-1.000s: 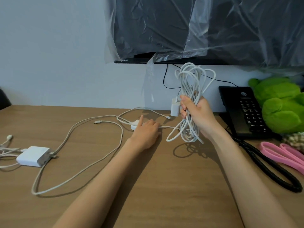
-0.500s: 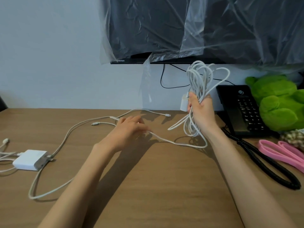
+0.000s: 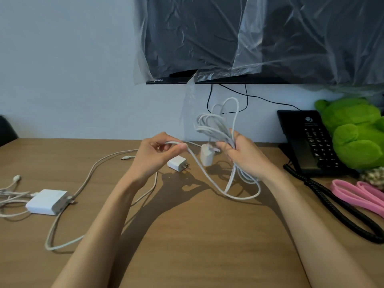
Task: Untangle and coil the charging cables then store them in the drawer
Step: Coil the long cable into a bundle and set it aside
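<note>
In the head view, your left hand (image 3: 158, 154) pinches one strand of the white cable (image 3: 215, 127) above the desk (image 3: 187, 235). Your right hand (image 3: 241, 154) curls round its blurred loops, with a white plug (image 3: 206, 156) dangling beside them. Other cables (image 3: 9, 195) run off the left edge.

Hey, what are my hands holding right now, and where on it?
The right-hand grip wraps the middle of the white cable bundle; the left-hand grip pinches a loose strand trailing from it.
</note>
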